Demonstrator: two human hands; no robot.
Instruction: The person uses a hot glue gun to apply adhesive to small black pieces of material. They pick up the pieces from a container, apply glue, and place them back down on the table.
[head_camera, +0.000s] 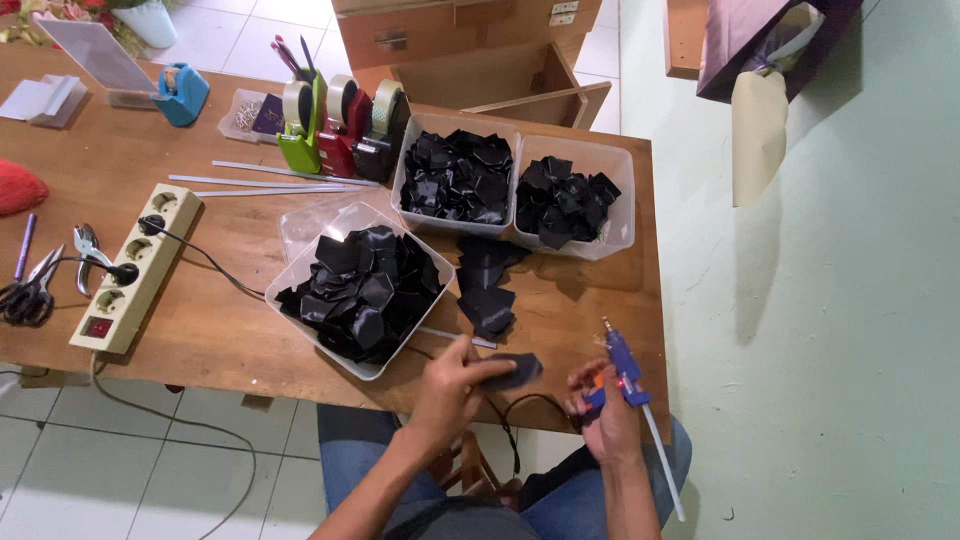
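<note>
Setting: wooden worktable (200, 330) against a pale green wall; white tiled floor below; seated at the near edge, knees in blue jeans under the tabletop.
Left hand (455, 385): closed on a folded black fabric piece (515, 371), thumb and fingers pinching one end; piece held just above the table edge, turned toward the other hand, seemingly to present a seam to the nozzle.
Right hand (605, 410): wrapped round the grip of a blue hot glue gun (625, 368); nozzle pointing up and away, clear of the fabric; translucent glue stick (665, 465) projecting from the back, past the knee.
Gun cable (515, 420): black, looping down between the hands, off the table edge.
Near tub (300, 262): clear plastic, heaped with black fabric squares (360, 290); just ahead of the left hand, within easy reach.
Far tubs (515, 240): two, side by side, both holding crumpled black pieces (460, 175).
Loose pieces (487, 290): small black stack on the bare wood between tubs and hands.
Power strip (135, 270): cream, at the left, two black plugs seated.
Tape dispensers (340, 125): green, red and black, in a row behind the tubs; a blue one (182, 93) further left.
Scissors (30, 290): at the far left edge, beside small pliers (88, 250).
Spare glue sticks (270, 180): lying flat, behind the power strip.
</note>
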